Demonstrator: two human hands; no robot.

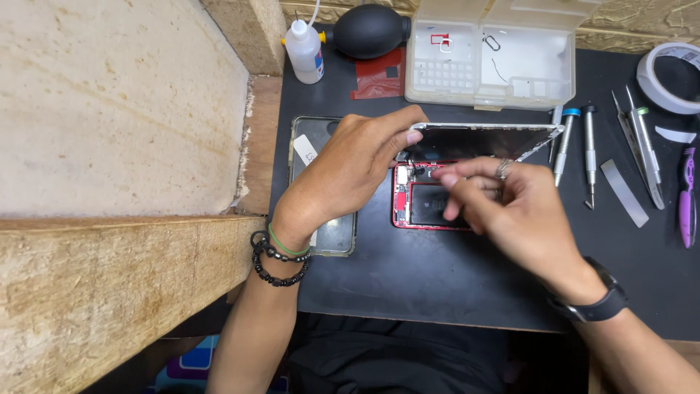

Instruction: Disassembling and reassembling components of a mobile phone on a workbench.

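Observation:
A red phone body (pixel 402 208) lies open on the black mat (pixel 437 277), its battery and inner parts showing. My left hand (pixel 343 171) grips the left edge of the phone's screen panel (pixel 481 140) and holds it tilted up above the body. My right hand (pixel 510 211) hovers over the open body with fingertips pinched near the top of the battery; anything between them is too small to see. A ring sits on one right finger, a watch on that wrist.
A second phone (pixel 315 138) in a clear case lies under my left wrist. A white parts box (pixel 496 51), black air blower (pixel 368 31), small white bottle (pixel 305 49), screwdrivers (pixel 576 146), tweezers (pixel 642 146), tape roll (pixel 667 76) and purple tool (pixel 687 197) surround the mat. Wooden boards stand left.

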